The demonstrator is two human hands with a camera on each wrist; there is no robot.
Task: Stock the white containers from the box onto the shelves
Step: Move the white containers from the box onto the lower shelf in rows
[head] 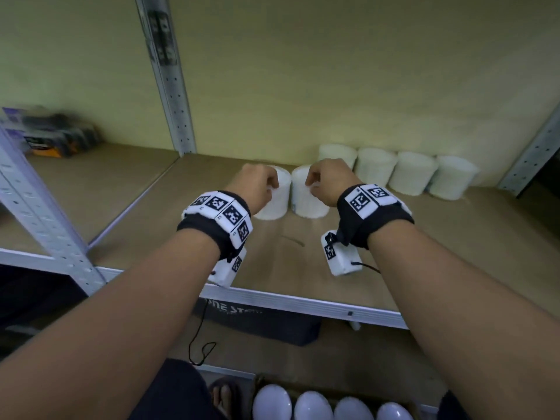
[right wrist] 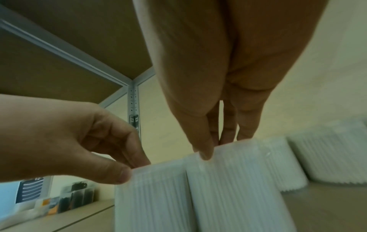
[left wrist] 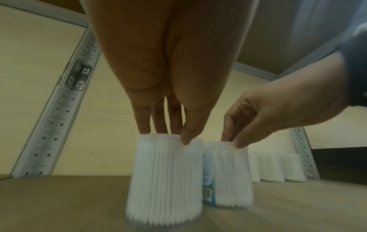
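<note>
Two white containers stand upright side by side on the brown shelf board [head: 424, 253], almost touching. My left hand [head: 257, 183] pinches the top rim of the left container [head: 274, 204] between thumb and fingers, as the left wrist view shows: left hand [left wrist: 168, 136], left container [left wrist: 164, 180]. My right hand [head: 327, 183] pinches the rim of the right container [head: 307, 201] the same way; in the right wrist view the right hand [right wrist: 216, 149] sits on the right container [right wrist: 234, 188]. Both hands come from above and hide the lids.
Several more white containers [head: 394, 171] line the back wall at the right. A perforated metal post [head: 169, 80] rises at the left, with dark packets [head: 54, 134] on the neighbouring shelf. Below, a box [head: 333, 407] holds white rounded tops. The shelf's metal front edge [head: 303, 301] runs under my wrists.
</note>
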